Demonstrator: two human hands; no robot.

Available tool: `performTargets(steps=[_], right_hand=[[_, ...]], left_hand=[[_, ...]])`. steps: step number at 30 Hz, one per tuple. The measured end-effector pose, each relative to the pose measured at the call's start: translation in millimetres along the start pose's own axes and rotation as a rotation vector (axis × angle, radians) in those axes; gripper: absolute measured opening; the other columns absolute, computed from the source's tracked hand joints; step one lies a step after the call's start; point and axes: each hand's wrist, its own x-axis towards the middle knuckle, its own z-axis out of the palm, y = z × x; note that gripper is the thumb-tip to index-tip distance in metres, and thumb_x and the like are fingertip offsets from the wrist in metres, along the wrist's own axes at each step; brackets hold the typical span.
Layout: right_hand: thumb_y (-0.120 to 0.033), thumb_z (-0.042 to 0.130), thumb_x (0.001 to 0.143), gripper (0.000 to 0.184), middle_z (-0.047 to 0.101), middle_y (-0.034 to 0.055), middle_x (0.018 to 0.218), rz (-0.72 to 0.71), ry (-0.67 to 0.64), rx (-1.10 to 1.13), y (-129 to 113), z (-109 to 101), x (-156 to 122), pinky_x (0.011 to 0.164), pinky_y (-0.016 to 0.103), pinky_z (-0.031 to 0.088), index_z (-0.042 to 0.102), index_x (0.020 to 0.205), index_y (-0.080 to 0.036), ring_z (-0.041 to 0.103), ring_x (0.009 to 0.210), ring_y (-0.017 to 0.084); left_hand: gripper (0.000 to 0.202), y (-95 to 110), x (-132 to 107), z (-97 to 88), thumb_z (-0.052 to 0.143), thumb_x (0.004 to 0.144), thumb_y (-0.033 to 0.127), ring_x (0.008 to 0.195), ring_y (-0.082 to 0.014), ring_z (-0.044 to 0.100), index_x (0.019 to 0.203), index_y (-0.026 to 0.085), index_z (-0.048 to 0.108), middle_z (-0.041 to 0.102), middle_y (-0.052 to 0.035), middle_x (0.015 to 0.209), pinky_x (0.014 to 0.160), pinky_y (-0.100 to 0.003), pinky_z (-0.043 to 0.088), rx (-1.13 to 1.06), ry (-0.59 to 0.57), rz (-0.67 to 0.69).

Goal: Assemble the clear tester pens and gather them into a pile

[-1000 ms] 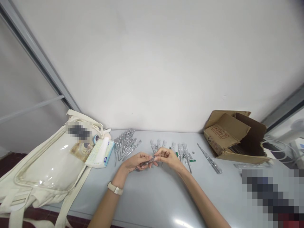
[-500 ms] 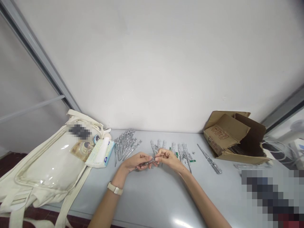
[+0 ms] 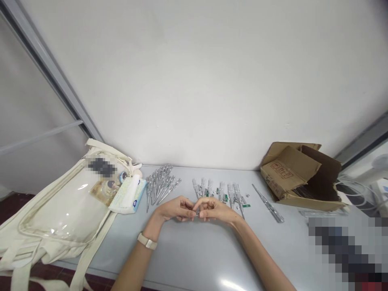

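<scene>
Low over the grey table, my left hand (image 3: 178, 209) and my right hand (image 3: 212, 210) meet fingertip to fingertip. Both are closed on a slim tester screwdriver (image 3: 197, 211), of which only a small shiny bit shows between the fingers; the rest is hidden. Just beyond my right hand lie several clear screwdriver handles (image 3: 222, 189) with shafts, small metal caps and green strips (image 3: 246, 206) among them. Beyond my left hand, a fanned pile of screwdrivers (image 3: 160, 182) rests on the table.
At the left lies a cream bag (image 3: 60, 210) with a clear window, and a tissue pack (image 3: 129, 198) against it. On the right stand an open cardboard box (image 3: 280, 173) and more screwdrivers (image 3: 268, 204) lying side by side. A pale wall (image 3: 194, 89) closes off the back.
My right hand has come down and slightly nearer me, its fingers now level with my left hand's. The screwdriver shows less between the fingers than before.
</scene>
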Motion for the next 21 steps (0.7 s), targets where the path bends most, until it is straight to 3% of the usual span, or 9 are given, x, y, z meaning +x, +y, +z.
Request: performTargets(steps=[6,11,15,21], right_hand=[[-0.041,0.073,0.076,0.03,0.057,-0.0068,0.053,-0.003,-0.019,0.018,-0.2,2.9,-0.4,0.05,0.021,0.041,0.071,0.097,-0.019,0.042,0.041,0.005],[-0.041,0.073,0.077,0.03,0.069,-0.0012,0.066,0.025,-0.052,0.103,2.4,4.4,0.0,0.048,0.02,0.042,0.067,0.094,-0.018,0.051,0.043,0.006],[-0.042,0.071,0.079,0.032,0.073,0.0044,0.079,0.049,-0.093,0.17,3.4,5.6,-1.1,0.058,0.025,0.048,0.063,0.098,-0.017,0.061,0.051,0.01],[-0.046,0.075,0.075,0.034,0.063,-0.0018,0.072,-0.008,0.038,0.384,13.1,8.0,5.1,0.063,0.021,0.045,0.062,0.091,-0.02,0.06,0.062,0.009]], left_hand=[[0.038,-1.3,1.6,0.7,0.084,0.062,0.041,0.047,-0.005,0.032,0.076,0.01,0.067,0.042,0.0058,0.053,0.044,-0.022,0.021,-0.001,0.047,-0.008],[0.04,-3.8,2.4,-0.8,0.085,0.06,0.041,0.049,-0.0069,0.036,0.077,0.011,0.065,0.052,0.0014,0.058,0.044,-0.024,0.022,0.042,0.062,-0.002],[0.039,-3.7,2.1,0.2,0.084,0.061,0.039,0.049,-0.0063,0.036,0.073,0.012,0.06,0.058,-0.0014,0.062,0.043,-0.024,0.021,0.021,0.068,0.011],[0.045,2.2,6.6,9.4,0.08,0.066,0.047,0.051,-0.005,0.039,0.086,0.012,0.058,0.064,-0.006,0.078,0.042,-0.019,0.019,-0.083,0.129,0.037]])
